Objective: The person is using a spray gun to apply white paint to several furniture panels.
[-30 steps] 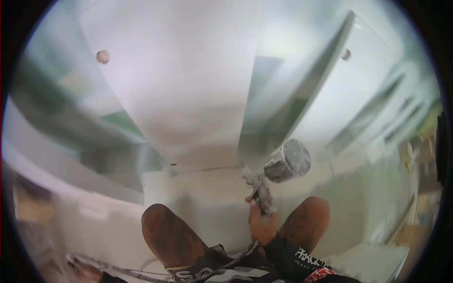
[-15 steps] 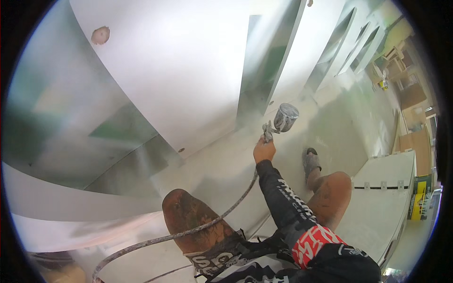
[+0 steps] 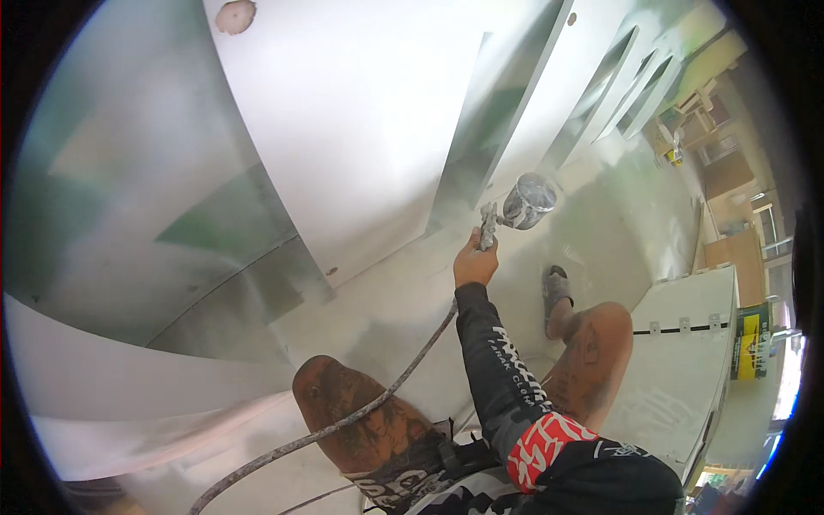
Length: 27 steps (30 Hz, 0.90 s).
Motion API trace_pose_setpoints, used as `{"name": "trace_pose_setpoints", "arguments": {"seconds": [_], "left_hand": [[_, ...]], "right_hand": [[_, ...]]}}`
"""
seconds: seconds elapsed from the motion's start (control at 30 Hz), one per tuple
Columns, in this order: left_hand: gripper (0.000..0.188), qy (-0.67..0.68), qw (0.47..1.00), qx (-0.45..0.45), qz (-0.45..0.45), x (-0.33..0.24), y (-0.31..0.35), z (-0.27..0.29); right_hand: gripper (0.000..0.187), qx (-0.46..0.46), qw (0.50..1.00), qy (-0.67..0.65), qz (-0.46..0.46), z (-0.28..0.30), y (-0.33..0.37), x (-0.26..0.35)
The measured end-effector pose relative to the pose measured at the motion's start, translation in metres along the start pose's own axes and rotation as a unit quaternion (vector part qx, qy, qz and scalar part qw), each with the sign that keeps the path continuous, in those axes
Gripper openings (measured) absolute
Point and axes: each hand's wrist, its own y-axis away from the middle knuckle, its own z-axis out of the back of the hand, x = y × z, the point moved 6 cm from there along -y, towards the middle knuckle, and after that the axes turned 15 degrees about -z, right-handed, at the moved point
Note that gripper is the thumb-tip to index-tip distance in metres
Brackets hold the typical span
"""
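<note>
My right hand (image 3: 475, 263) is wrapped round the grip of a paint-caked spray gun (image 3: 488, 227), arm stretched forward. A round, paint-smeared cup (image 3: 530, 202) sits at the gun's right side. From below the hand a speckled air hose (image 3: 343, 421) curves down across my left thigh to the lower edge. Beyond the gun stands a large white panel (image 3: 360, 129) with a round brown-edged hole near its top left corner. The gun is apart from the panel. My left hand is out of view.
Several white upright dividers (image 3: 592, 120) run in a row to the far right. A pale cabinet-like box (image 3: 678, 360) with metal hinges stands to my right, a yellow and green container (image 3: 752, 343) beside it. A curved white panel (image 3: 146, 365) lies at left.
My right hand and the spray gun have shifted slightly left and up in view. The view itself has turned a little, moving the panels. The grip on the gun is unchanged.
</note>
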Motion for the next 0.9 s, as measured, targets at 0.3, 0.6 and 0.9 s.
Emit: {"name": "trace_pose_setpoints", "arguments": {"seconds": [0.3, 0.6, 0.9], "left_hand": [[0.043, -0.027, 0.997, 0.033, 0.068, 0.012, 0.021, -0.003], [0.038, 0.003, 0.998, 0.043, 0.047, -0.009, 0.026, -0.008], [0.031, 0.066, 0.996, 0.051, 0.04, -0.045, 0.029, -0.015]], "right_hand": [[0.034, -0.042, 0.984, -0.099, 0.139, 0.048, 0.016, 0.113], [0.026, -0.084, 0.945, -0.129, 0.288, 0.094, 0.007, 0.229], [0.026, -0.098, 0.919, -0.16, 0.347, 0.135, -0.009, 0.339]]}}
